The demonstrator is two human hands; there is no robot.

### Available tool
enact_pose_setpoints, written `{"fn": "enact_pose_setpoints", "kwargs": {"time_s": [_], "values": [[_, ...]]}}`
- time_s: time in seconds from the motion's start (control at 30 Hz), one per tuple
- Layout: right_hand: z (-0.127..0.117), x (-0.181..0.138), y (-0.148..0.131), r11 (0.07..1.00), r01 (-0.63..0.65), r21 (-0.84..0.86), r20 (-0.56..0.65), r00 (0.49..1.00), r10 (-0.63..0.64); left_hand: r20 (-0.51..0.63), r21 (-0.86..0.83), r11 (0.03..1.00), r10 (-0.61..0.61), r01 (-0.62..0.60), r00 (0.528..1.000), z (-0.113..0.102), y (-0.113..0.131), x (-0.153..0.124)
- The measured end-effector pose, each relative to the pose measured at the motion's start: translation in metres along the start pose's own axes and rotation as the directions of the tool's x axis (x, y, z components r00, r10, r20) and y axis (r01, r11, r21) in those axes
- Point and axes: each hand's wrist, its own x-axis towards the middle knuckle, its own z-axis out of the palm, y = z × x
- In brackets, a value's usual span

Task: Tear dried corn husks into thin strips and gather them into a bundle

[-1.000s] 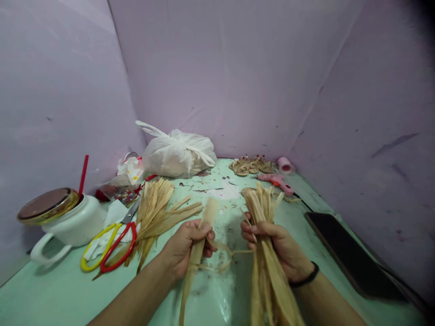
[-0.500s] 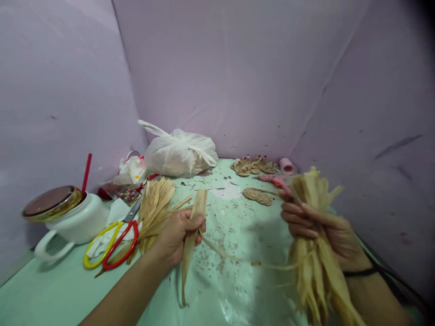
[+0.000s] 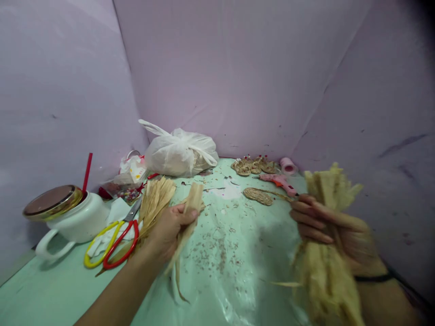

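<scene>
My left hand [image 3: 168, 232] is closed round a single strip of dried husk [image 3: 190, 212], held over the green table [image 3: 220, 271] left of centre. My right hand [image 3: 335, 231] is wrapped round a thick bundle of dried husk strips [image 3: 326, 280], blurred by motion, at the right near the wall. A loose pile of husk strips [image 3: 154, 203] lies on the table just left of my left hand.
Red and yellow scissors [image 3: 112, 244] lie at the left beside a white pot with a gold lid [image 3: 64, 217]. A white plastic bag [image 3: 180, 151] sits at the back. Woven coils [image 3: 251, 166], a flat woven oval [image 3: 258, 196], a pink glue gun [image 3: 278, 181] and a pink roll [image 3: 287, 165] lie at the back right.
My hands have pulled apart: the right hand swung the bundle rightward toward the wall, the left hand drew its strip left. The thin fibre between them is gone.
</scene>
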Motion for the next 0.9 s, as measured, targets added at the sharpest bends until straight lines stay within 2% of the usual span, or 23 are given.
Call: {"fn": "enact_pose_setpoints", "kwargs": {"time_s": [0.1, 0.2, 0.27, 0.43, 0.57, 0.73, 0.83, 0.9], "values": [[0.015, 0.007, 0.046, 0.974, -0.063, -0.217, -0.146, 0.989, 0.032, 0.088, 0.023, 0.997, -0.072, 0.07, 0.994, 0.016, -0.016, -0.009], [0.026, 0.009, 0.087, 0.92, -0.17, -0.354, -0.13, 0.983, 0.131, 0.154, 0.119, 0.992, -0.06, 0.042, 0.986, 0.031, -0.032, -0.017], [0.029, 0.007, 0.101, 0.898, -0.161, -0.409, -0.119, 0.985, 0.123, 0.176, 0.173, 0.985, -0.043, 0.012, 0.983, 0.037, -0.037, -0.02], [0.03, 0.005, 0.103, 0.872, -0.171, -0.46, -0.168, 0.98, 0.104, 0.195, 0.222, 0.975, -0.072, 0.027, 0.978, 0.039, -0.036, -0.022], [0.032, 0.005, 0.101, 0.863, -0.158, -0.479, -0.147, 0.984, 0.098, 0.175, 0.243, 0.97, -0.031, -0.012, 0.984, 0.035, -0.034, -0.019], [0.035, 0.003, 0.1, 0.848, -0.126, -0.515, -0.065, 0.992, 0.107, 0.137, 0.273, 0.962, -0.058, 0.019, 0.989, 0.034, -0.033, -0.017], [0.039, 0.003, 0.102, 0.852, -0.056, -0.521, -0.023, 0.998, 0.052, 0.113, 0.298, 0.955, -0.025, -0.01, 0.993, 0.035, -0.035, -0.018], [0.042, 0.002, 0.103, 0.833, -0.021, -0.553, -0.07, 0.997, -0.021, 0.063, 0.324, 0.945, 0.016, -0.035, 0.998, 0.038, -0.038, -0.019]]}}
